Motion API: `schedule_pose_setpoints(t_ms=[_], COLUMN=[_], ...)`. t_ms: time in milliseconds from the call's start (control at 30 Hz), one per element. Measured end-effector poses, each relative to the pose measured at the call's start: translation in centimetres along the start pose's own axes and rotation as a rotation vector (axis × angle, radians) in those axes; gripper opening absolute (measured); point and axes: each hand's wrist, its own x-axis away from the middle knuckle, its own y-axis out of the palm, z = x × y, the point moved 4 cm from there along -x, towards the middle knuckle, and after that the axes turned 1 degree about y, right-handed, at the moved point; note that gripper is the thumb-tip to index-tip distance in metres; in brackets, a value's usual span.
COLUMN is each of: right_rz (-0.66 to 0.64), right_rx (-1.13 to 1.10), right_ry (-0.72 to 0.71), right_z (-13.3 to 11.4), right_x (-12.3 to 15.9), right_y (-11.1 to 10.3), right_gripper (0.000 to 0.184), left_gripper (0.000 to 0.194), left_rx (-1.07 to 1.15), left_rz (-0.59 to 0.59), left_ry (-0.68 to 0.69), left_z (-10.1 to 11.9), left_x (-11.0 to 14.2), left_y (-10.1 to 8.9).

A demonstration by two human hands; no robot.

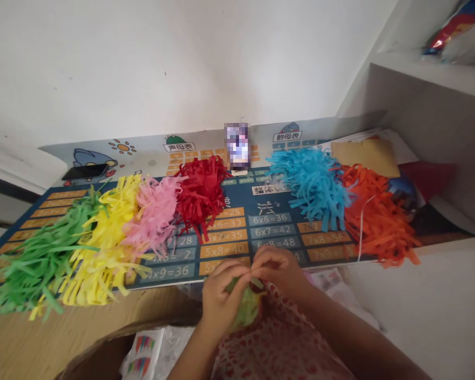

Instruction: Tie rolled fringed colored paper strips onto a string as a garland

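At far L you've got a green fringed tassel slanting over the front edge of the times-table mat, w/ a dark phone lying flat behind it. Next is a yellow fringed tassel, also spilling past the front edge; below, printed packs sit in a brown carton. Then a pink tassel, touching a dark red tassel on its R. Near center, below the mat's front edge in view, your L hand is closed round the top of a pale-green paper piece, thumb & index pinched; the piece hangs under those fingertips, above your red-patterned clothing. A 2nd phone, screen pixelated, stands upright at the back. Your R hand meets the L one, thumb & index tips bunched at the piece's top; can't tell how tight the pinch is or if it has hold of any paper. Further R: a blue tassel against an orange-red tassel, a white string across the latter, and a tan envelope behind.
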Motion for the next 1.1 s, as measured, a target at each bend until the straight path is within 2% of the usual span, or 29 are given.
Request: schedule_pose_setpoints(t_ms=[67, 167, 267, 367, 500, 633, 733, 867, 967, 1100], right_rz=[-0.048, -0.117, -0.172, -0.207, -0.232, -0.236, -0.284, -0.316, -0.186, 0.084], right_rx=[0.319, 1.003, 1.235, 1.314, 1.373, 1.368, 1.319, 1.245, 1.093, 0.809], right_ry=[0.024, 0.12, 0.158, 0.177, 0.179, 0.147, 0.035, -0.163, -0.173, -0.139], right_z=[0.2, 1.2, 2.3, 3.3, 3.5, 2.0, 0.6, 0.0, 0.2, -0.1], right_x=[-2.6, -7.4, -10.7, -11.7, -11.6, -10.3, -7.9, -4.6, -3.5, -2.6], right_y=[-1.0, -2.8, -3.1, -2.4, -1.7, -1.4, -0.4, 0.4, 0.0, -0.3], right_gripper=[0.017, 0.02, 0.024, 0.019, 0.024, 0.027, 0.025, 0.017, 0.018, 0.019], left_gripper=[0.012, 0.021, 0.028, 0.034, 0.037, 0.035, 0.037, 0.039, 0.035, 0.034], left_rx=[0.091, 0.397, 0.584, 0.541, 0.509, 0.641, 0.797, 0.966, 0.95, 0.772], left_rz=[0.056, 0.098, 0.112, 0.116, 0.08, 0.108, 0.159, 0.136, 0.139, 0.188], left_ry=[-0.11, -0.335, -0.455, -0.435, -0.435, -0.488, -0.56, -0.647, -0.618, -0.54], left_z=[-1.1, -2.5, -2.8, -2.5, -2.9, -3.9, -4.3, -4.2, -3.9, -3.4], left_x=[0.3, 0.7, 0.8, 0.3, -0.5, -1.4, -2.0, -2.1, -1.7, -1.0], left_y=[-0.5, -0.3, 0.4, 0.8, 1.6, 2.4, 2.8, 3.4, 3.7, 4.3])
